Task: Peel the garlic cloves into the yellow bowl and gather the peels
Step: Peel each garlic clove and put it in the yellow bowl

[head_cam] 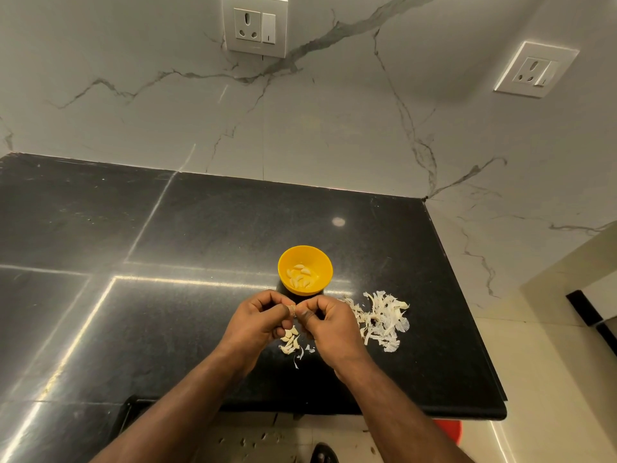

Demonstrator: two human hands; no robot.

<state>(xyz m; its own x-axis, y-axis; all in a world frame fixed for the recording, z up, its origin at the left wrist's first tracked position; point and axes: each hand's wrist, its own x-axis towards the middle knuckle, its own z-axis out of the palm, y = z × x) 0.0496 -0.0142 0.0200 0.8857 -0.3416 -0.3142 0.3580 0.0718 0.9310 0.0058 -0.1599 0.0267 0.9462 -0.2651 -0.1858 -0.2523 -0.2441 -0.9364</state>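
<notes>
Both hands, left (263,315) and right (325,320), pinch one clove (292,310) just before the bowl (305,269) | counter (217,228) open left and behind; right edge near peels (380,320) | one bowl, several peeled cloves inside; two peel heaps, smaller heap (292,342) under hands

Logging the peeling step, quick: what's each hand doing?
Left hand: pinching the garlic clove.
Right hand: pinching the same clove.
</notes>
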